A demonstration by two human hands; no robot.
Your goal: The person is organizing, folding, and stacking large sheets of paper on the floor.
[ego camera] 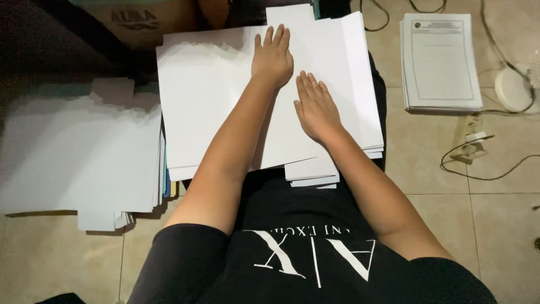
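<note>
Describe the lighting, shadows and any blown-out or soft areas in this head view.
Head view: light falls from above onto the white sheets, which blow out to featureless white under the left hand and right hand; the top-left corner sinks into deep shadow; the left paper pile looks smeared with blocky edges; the printed stack stays fairly sharp.

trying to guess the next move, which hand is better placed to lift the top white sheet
Probably the right hand: it lies flat nearer the sheet's right edge. The left hand presses farther up, mid-stack.
</note>
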